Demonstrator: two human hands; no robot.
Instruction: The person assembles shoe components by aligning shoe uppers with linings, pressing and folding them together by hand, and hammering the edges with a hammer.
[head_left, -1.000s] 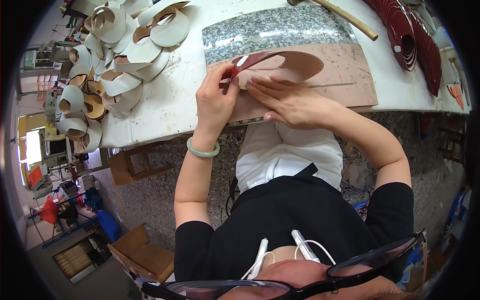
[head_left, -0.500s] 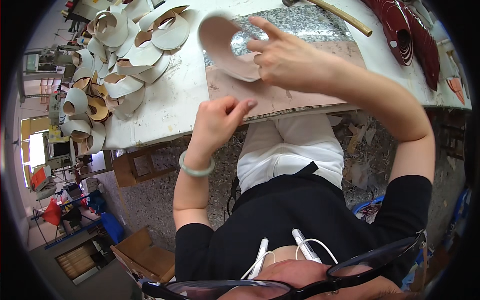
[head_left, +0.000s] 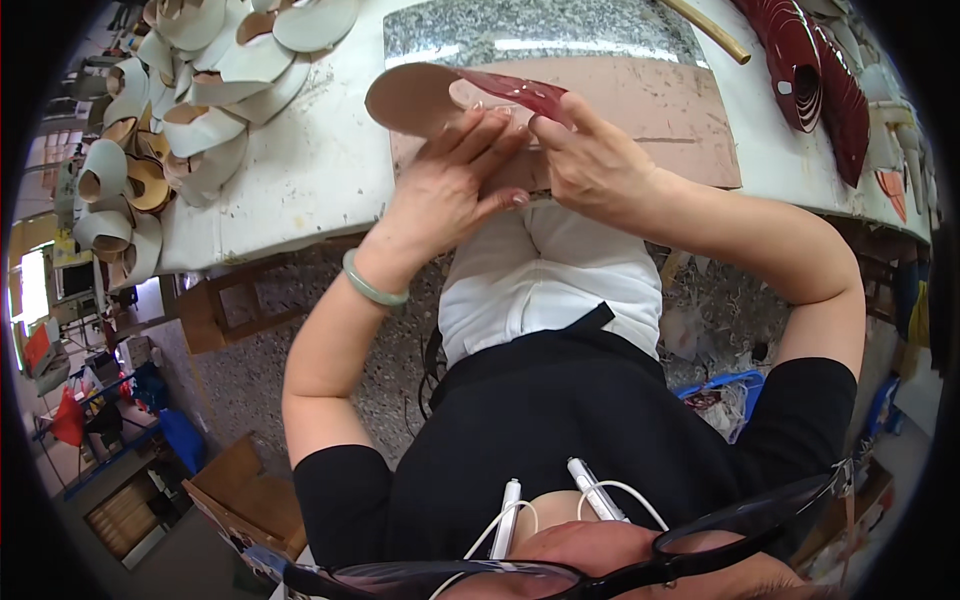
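A curved, U-shaped shoe upper (head_left: 410, 100) with a tan inner face and a glossy dark red outer side is held up over the near part of the worktable. My right hand (head_left: 600, 165) is closed, pinching its red end between thumb and fingers. My left hand (head_left: 450, 180), with a pale green bangle at the wrist, grips the lower side of the piece, fingers laid across it and thumb apart below. That lower side is mostly hidden by the left hand. Under the hands lies a flat pinkish-beige board (head_left: 650, 120).
Many pale shoe uppers (head_left: 240, 100) are heaped at the left. Nested dark red uppers (head_left: 790, 70) lie at the far right. A wooden handle (head_left: 710, 30) rests at the back beside a grey speckled slab (head_left: 540, 30). A blue bin (head_left: 725, 385) stands below the table.
The upper has turned, so its red outer side now shows. My left hand has come up onto it from beside the board. My right hand has moved slightly down and right.
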